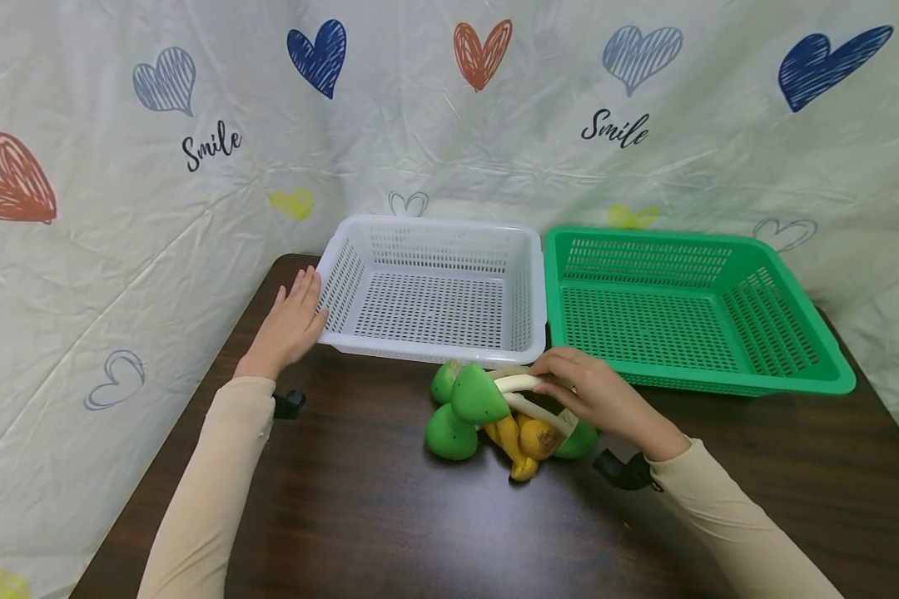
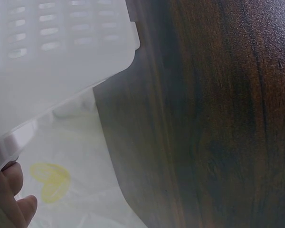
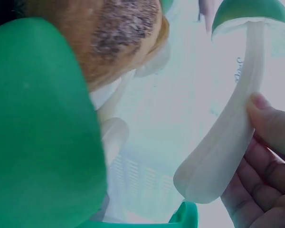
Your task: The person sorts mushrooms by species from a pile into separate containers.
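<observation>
My right hand pinches the white stem of a toy mushroom between thumb and fingers. Its green cap points left, over a small pile on the table. In that pile lie more green-capped mushrooms, a yellow-orange banana-like piece and a round orange piece with a brown patch. Straight fingers of my left hand lie against the left rim of the white basket. Only a few left fingertips show in the left wrist view, under the basket's rim.
A green basket stands right beside the white one, at the back of the dark wooden table. Behind both hangs a pale curtain with printed hearts. Dark camera mounts sit at both wrists.
</observation>
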`<state>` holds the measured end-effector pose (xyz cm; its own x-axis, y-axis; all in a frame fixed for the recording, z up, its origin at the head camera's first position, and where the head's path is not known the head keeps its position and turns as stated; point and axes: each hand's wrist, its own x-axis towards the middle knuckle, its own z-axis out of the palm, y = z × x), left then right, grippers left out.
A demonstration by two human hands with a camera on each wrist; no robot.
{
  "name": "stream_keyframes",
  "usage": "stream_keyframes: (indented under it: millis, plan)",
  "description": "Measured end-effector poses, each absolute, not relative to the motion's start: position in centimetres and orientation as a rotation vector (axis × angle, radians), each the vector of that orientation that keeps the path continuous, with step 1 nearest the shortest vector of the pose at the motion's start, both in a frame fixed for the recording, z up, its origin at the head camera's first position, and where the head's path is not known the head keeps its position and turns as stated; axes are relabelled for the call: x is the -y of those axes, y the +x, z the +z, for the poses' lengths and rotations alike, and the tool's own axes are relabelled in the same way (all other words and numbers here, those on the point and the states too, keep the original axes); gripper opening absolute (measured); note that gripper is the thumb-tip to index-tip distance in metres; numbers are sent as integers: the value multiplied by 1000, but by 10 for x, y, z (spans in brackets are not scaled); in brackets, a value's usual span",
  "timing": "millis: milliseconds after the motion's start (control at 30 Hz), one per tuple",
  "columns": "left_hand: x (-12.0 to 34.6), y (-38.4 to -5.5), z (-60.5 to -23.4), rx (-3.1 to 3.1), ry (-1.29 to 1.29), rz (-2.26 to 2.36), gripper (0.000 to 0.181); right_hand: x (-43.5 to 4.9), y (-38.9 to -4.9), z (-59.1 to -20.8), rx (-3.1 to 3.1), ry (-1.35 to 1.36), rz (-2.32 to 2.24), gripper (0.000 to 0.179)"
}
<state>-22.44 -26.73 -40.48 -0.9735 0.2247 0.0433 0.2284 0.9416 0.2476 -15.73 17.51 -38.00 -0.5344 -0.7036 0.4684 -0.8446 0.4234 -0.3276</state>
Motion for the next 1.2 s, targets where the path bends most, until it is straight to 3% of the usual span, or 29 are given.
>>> stream_keyframes:
  millis: [433,900,1200]
  plan:
    - [267,-223,-403,3081,-368,-418,63,-167,-170,-372,2374,1320,796,26]
    - [266,-223,-403,3081,-367,-406,63,-149,-192,-361,2460,1242,730,12]
    - [267,-223,-404,3074,-364,-409,63,-128,-209,-353,2562,1154,826,13]
